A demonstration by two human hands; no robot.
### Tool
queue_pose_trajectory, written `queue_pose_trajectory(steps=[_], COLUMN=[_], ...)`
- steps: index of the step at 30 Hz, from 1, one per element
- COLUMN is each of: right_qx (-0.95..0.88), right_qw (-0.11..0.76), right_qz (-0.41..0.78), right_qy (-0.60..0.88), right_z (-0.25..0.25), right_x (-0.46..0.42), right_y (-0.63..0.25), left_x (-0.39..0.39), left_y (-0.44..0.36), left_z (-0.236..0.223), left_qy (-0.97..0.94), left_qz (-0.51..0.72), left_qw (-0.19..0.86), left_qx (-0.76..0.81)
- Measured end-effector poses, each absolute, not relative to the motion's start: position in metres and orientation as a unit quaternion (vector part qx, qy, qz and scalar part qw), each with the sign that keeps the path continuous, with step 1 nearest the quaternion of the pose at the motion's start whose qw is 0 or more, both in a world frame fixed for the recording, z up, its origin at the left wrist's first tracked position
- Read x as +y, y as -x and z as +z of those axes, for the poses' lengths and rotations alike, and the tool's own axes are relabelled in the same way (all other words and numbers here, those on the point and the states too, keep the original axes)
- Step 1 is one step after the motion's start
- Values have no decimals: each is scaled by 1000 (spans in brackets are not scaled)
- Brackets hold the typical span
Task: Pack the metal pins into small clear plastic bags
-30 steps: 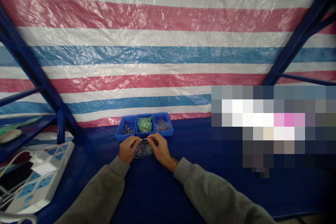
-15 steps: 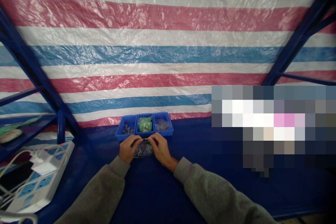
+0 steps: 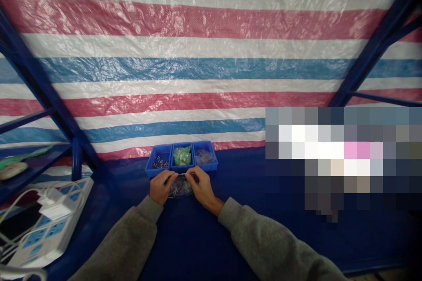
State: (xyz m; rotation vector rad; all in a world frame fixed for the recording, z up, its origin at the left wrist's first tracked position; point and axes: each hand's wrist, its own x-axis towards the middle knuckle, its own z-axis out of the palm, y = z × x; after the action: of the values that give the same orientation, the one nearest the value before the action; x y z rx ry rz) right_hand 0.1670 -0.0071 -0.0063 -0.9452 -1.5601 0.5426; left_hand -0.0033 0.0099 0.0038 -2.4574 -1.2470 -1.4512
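Note:
Between my fingertips runs a thin, light-coloured small rod-like piece, too small to name. My left hand pinches its left end, and my right hand pinches the right end. Right below it, a clear bag or tray of small parts lies on the blue table, partly covered by my hands. Just beyond stand three blue bins side by side. The left bin has dark, thin metal pieces in it. Green plastic-looking pieces fill the middle one, and clear greyish pieces lie in the right one.
At the left lies a white power strip with a plugged-in white charger and tangled cables. Blue metal frame posts rise on both sides. A striped tarp hangs behind the blue table. The right side is pixelated.
Almost nothing moves. My right fingertips have shifted very slightly left along the small piece.

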Motion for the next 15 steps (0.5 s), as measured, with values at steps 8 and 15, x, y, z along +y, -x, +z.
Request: queue_pose_trajectory(steps=[8, 15], right_qx=[-671, -663], right_qw=[580, 585], right_qz=[220, 235], right_qy=[405, 404], right_z=[-6, -7], right_x=[-8, -7], right_y=[-167, -168], left_x=[8, 7], left_y=[1, 0], left_z=[8, 7], left_qy=[788, 786], left_qz=[-468, -475], left_qw=[-9, -9], left_qx=[-400, -396])
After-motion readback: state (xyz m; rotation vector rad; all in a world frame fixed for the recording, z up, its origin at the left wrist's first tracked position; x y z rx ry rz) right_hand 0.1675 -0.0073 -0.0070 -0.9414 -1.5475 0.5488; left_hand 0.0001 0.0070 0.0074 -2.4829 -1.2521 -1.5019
